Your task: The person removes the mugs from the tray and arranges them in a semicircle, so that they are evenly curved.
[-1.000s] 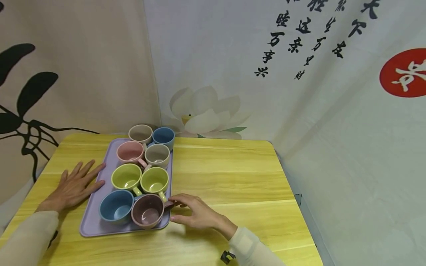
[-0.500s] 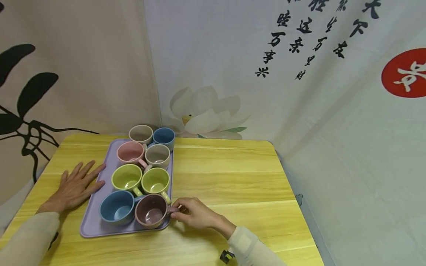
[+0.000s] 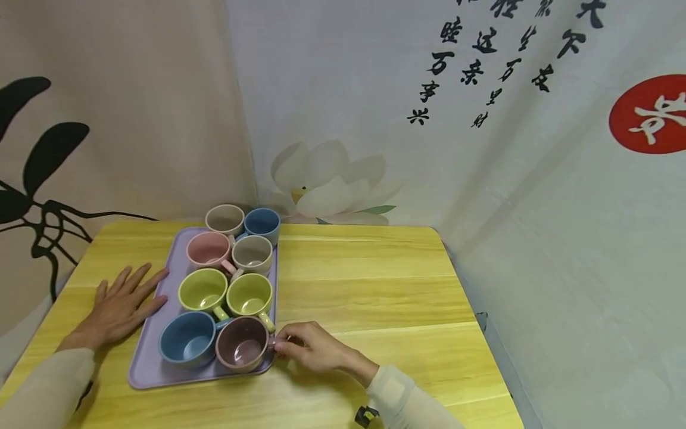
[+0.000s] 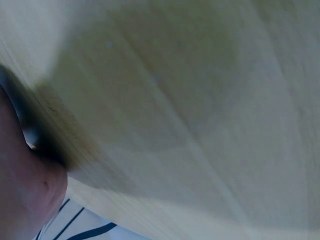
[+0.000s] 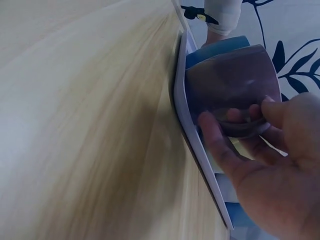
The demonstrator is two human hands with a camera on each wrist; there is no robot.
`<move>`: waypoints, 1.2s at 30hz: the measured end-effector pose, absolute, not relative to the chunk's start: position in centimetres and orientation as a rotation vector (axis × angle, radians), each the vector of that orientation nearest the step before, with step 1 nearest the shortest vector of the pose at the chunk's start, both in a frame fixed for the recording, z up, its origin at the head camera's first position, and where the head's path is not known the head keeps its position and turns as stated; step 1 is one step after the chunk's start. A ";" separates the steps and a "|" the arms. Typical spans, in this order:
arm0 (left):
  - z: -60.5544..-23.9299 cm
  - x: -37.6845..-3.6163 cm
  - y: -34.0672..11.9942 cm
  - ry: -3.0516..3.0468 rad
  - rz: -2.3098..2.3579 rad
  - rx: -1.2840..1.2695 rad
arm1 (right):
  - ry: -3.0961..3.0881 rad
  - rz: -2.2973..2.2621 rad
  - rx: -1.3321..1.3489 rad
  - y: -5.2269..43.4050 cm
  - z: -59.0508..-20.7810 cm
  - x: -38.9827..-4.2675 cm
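Note:
At the tray's near right corner, my right hand (image 3: 316, 347) pinches the handle of a purple mug (image 3: 242, 344). The right wrist view shows fingers and thumb curled round that handle, with the purple mug (image 5: 232, 82) inside the tray rim. My left hand (image 3: 119, 307) lies flat with fingers spread, its fingertips at the left rim of the lilac tray (image 3: 152, 372). A blue mug (image 3: 187, 339) stands just left of the purple one. Behind them are two lime green mugs (image 3: 202, 290), a pink mug (image 3: 209, 249) and a light grey mug (image 3: 252, 254).
At the tray's far end stand a beige mug (image 3: 225, 220) and another blue mug (image 3: 262, 226). The tray lies on the left part of a wooden table (image 3: 364, 280). A printed cloth (image 3: 343, 107) hangs behind the table's far edge.
My right hand has closed on the purple mug's handle. That mug first shifted slightly right, then a little back left. My left hand stays in place.

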State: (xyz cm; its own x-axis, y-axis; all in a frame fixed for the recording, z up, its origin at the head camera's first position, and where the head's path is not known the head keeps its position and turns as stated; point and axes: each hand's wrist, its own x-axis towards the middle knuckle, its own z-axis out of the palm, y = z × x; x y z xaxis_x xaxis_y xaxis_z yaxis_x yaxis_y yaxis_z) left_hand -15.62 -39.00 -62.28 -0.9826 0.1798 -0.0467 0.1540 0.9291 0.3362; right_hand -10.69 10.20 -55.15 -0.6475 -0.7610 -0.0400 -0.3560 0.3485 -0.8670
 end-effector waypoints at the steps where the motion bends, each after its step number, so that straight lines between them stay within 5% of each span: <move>1: -62.3 -15.6 -39.0 3.009 0.510 0.261 | 2.173 -1.240 -0.976 10.2 -55.2 -10.6; 36: -63.6 -16.0 -39.4 3.043 0.470 0.236 | 2.102 -1.537 -0.936 19.0 -51.6 -9.9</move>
